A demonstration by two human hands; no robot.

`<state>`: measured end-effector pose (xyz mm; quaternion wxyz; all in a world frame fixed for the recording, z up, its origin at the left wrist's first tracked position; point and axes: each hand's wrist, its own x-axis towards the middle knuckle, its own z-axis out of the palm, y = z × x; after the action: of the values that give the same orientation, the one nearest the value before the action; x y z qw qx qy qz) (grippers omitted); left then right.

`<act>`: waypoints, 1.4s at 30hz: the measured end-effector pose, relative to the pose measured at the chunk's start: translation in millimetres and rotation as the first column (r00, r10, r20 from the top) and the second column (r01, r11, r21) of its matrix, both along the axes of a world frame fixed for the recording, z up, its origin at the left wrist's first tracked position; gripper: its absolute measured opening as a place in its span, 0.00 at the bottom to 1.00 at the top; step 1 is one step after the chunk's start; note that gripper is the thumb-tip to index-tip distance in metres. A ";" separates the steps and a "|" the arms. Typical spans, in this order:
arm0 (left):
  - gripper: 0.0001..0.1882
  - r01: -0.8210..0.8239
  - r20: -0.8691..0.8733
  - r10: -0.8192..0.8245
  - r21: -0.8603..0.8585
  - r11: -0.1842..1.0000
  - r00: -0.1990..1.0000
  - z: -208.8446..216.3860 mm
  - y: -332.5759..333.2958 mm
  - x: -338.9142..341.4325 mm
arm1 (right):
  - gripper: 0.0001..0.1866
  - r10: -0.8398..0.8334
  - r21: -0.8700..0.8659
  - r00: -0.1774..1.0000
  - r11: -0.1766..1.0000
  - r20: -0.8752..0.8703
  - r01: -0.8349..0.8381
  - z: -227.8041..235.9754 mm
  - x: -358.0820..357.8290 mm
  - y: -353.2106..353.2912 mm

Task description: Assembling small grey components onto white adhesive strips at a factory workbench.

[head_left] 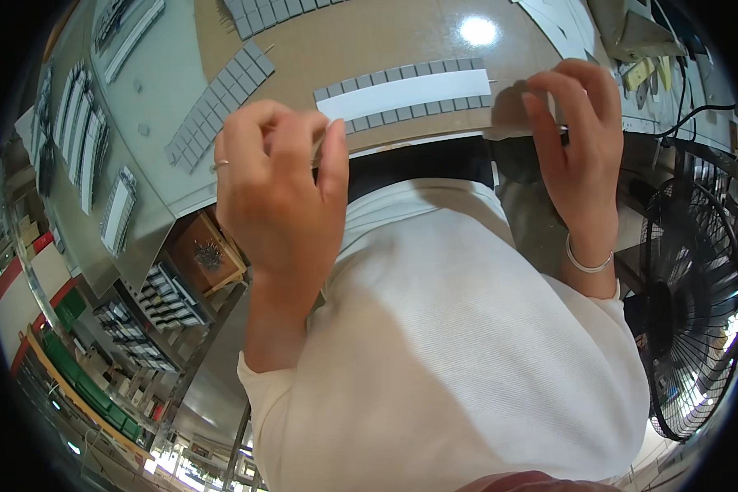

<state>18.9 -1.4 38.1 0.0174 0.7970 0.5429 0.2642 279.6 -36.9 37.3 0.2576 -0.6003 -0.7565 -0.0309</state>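
Fingers of the left hand (275,176) are curled narrowly, pinched on a thin pale strip edge near the worktop (369,41) rim. At three o'clock, the right hand (578,135) is bent over the end of the long white strip edged with small grey square tiles (403,94), pressing it.

Black floor fan (689,303) at right. Wooden box of small metal parts (207,254) under the table edge, trays of grey strips (160,299) just below it. More strips of grey squares (217,102) lie on the brown tabletop (369,41).
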 end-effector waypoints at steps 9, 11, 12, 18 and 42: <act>0.23 0.278 -0.014 -0.278 0.005 0.961 0.960 -20.8 -13.4 43.4 | 0.30 0.119 -0.177 0.980 0.980 0.160 -0.091 -7.0 -7.9 -15.0; 0.22 0.263 -0.043 -0.263 -0.010 0.965 0.964 -20.0 -13.9 39.0 | 0.31 0.130 -0.198 0.971 0.976 0.203 -0.089 -7.0 -8.2 -13.5; 0.21 0.250 -0.071 -0.251 -0.024 0.968 0.965 -19.0 -14.4 35.1 | 0.31 0.134 -0.203 0.971 0.975 0.197 -0.094 -7.2 -6.8 -12.8; 0.17 0.133 -0.177 -0.126 0.030 0.991 0.976 -22.9 -21.0 -15.3 | 0.36 0.195 -0.270 0.962 0.953 0.191 -0.140 -0.6 -0.8 -8.4; 0.17 0.132 0.041 -0.135 0.073 0.989 0.990 -23.9 -19.9 -34.1 | 0.13 -0.174 -0.159 0.695 0.983 -0.697 0.087 35.7 173.0 54.6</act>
<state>-15.2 -21.2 14.2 0.0194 0.8253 0.4783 0.2995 452.6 17.7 72.9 0.4907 -0.6320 -0.5553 0.2267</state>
